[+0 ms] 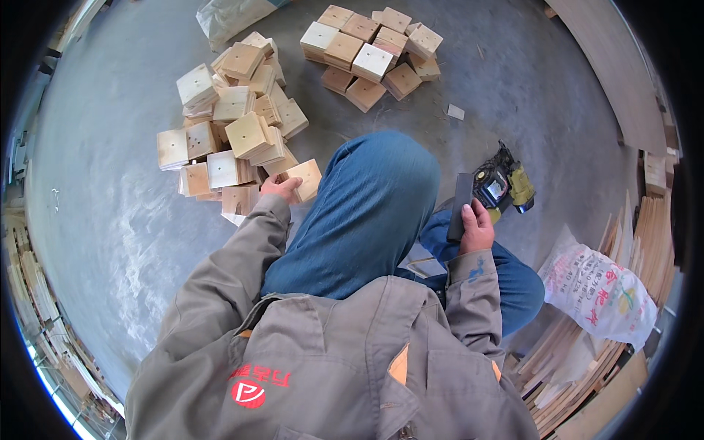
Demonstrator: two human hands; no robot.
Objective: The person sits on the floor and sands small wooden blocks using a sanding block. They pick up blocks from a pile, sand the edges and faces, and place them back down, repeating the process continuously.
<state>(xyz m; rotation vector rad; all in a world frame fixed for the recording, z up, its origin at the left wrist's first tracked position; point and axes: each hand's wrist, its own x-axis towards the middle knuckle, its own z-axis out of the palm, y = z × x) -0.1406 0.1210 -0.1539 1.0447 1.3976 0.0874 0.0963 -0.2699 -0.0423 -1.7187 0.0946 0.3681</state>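
Observation:
My left hand [280, 188] is closed on the edge of a square wooden block [305, 178], beside my raised knee and at the near end of a loose pile. The thumb lies on the block's top face. On the right, my right hand [478, 229] grips a dark, slim, flat rectangular object [460, 207] held upright; its kind I cannot make out. Just beyond that hand, a black and olive-yellow power tool [502, 183] rests on the floor, partly hidden by the hand and the dark object.
Stacked square wooden blocks [249, 136] spread over the floor at the left; another group of blocks [370, 51] stands farther off. A whitish bag [235, 18] lies at the far edge. To the right are a printed white sack [601, 290], wood strips [579, 367] and a small pale chip [455, 111].

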